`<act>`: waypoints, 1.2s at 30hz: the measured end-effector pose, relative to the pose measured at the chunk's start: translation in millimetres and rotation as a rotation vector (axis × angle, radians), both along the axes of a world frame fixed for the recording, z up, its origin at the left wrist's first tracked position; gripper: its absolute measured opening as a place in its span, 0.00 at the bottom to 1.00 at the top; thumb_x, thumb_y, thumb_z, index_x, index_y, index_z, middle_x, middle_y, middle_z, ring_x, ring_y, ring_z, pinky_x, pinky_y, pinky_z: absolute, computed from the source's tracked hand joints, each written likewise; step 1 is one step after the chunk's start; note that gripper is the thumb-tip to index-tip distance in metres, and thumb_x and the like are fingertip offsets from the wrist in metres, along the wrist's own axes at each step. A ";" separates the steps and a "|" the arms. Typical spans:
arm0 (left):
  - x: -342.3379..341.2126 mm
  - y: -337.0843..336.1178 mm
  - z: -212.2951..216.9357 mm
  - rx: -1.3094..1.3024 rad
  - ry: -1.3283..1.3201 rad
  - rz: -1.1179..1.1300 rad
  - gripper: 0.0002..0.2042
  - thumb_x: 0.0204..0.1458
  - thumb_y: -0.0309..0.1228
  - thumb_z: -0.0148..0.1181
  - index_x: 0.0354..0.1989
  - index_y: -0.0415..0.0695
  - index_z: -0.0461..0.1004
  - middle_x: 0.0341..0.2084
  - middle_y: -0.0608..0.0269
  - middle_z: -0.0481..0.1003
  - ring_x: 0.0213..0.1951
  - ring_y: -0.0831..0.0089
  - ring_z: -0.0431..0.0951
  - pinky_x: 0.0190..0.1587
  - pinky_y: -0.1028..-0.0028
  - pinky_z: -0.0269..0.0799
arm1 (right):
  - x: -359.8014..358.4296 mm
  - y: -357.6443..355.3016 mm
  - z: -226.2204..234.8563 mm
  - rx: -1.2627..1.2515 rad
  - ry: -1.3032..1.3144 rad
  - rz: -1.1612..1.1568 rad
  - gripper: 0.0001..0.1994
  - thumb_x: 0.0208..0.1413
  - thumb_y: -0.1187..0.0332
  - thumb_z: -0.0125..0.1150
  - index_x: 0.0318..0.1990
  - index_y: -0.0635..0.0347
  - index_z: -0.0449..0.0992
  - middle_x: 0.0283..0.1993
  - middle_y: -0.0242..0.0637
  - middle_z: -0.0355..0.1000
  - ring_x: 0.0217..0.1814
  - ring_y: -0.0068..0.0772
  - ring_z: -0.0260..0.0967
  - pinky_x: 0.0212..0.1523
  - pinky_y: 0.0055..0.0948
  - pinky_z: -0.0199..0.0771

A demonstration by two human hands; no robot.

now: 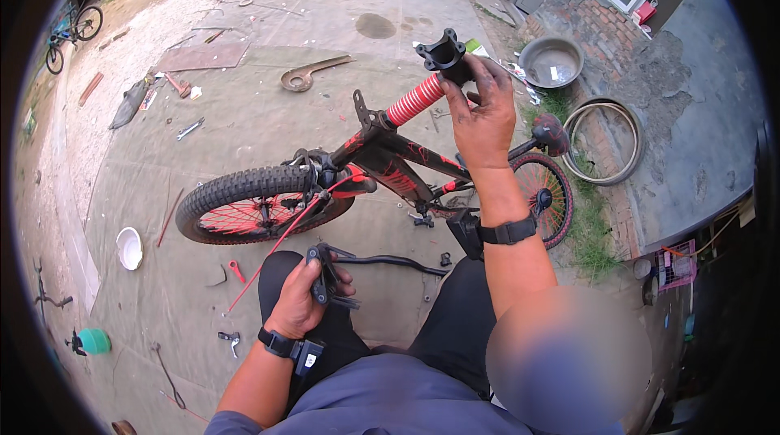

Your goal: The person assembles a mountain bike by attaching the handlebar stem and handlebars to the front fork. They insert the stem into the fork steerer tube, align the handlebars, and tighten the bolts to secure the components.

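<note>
A small bicycle (394, 167) with a black and red frame stands in front of my knees. On top of its red ringed steering column (416, 100) sits a black handlebar stem (445, 53) with an open clamp cradle. My right hand (485, 122) grips this stem from the right, fingers and thumb around its side. In my left hand (299, 301), above my left thigh, is a black folding hex key set (327, 277) with some keys swung out. A black handlebar (398, 261) lies on the ground between my knees. From the frame's front, a red cable (276, 248) hangs down.
Near my left knee lie a red tool (236, 270) and a brake lever (231, 341). Farther left are a white bowl (129, 248) and a wrench (191, 129). At right, a grey basin (552, 61) and bare wheel rims (605, 142) stand by the wall.
</note>
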State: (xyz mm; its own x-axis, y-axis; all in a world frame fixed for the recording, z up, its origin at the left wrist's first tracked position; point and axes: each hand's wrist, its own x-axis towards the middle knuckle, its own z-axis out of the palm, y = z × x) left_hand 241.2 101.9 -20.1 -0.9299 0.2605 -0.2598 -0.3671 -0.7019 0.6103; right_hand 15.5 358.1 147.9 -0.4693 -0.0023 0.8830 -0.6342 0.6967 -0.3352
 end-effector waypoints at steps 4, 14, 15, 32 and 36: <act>-1.9 3.8 2.3 0.015 0.004 -0.015 0.22 0.68 0.46 0.53 0.58 0.40 0.69 0.41 0.47 0.79 0.40 0.55 0.83 0.47 0.57 0.78 | -2.4 3.4 -1.1 -0.106 -0.072 0.045 0.24 0.51 0.68 0.78 0.56 0.56 0.79 0.53 0.36 0.74 0.52 0.35 0.75 0.47 0.33 0.78; -1.2 4.6 4.7 -0.006 -0.004 0.008 0.21 0.68 0.46 0.51 0.57 0.40 0.70 0.39 0.47 0.80 0.39 0.55 0.83 0.46 0.59 0.79 | -1.5 13.3 -29.2 -0.403 -0.344 0.157 0.34 0.53 0.68 0.78 0.65 0.66 0.67 0.60 0.44 0.69 0.56 0.33 0.72 0.54 0.30 0.78; -1.5 4.4 4.9 -0.006 0.000 0.007 0.21 0.68 0.46 0.51 0.57 0.40 0.70 0.39 0.47 0.80 0.39 0.55 0.83 0.46 0.59 0.79 | -2.6 16.7 -35.3 -0.456 -0.400 0.195 0.36 0.53 0.68 0.78 0.66 0.68 0.65 0.61 0.45 0.68 0.57 0.34 0.72 0.55 0.30 0.78; -4.2 8.6 7.1 -0.005 0.001 -0.020 0.20 0.69 0.45 0.51 0.58 0.41 0.68 0.41 0.48 0.79 0.41 0.56 0.83 0.48 0.60 0.77 | -4.1 -25.1 -79.5 -0.569 -0.968 0.723 0.25 0.58 0.69 0.73 0.60 0.66 0.69 0.53 0.37 0.76 0.58 0.29 0.71 0.63 0.32 0.71; -4.3 8.7 7.4 -0.010 0.001 -0.020 0.21 0.69 0.46 0.51 0.58 0.40 0.68 0.42 0.48 0.79 0.41 0.56 0.83 0.48 0.60 0.78 | -3.3 -26.9 -83.3 -0.655 -1.001 0.757 0.21 0.61 0.68 0.71 0.58 0.65 0.73 0.53 0.36 0.76 0.56 0.27 0.71 0.62 0.29 0.70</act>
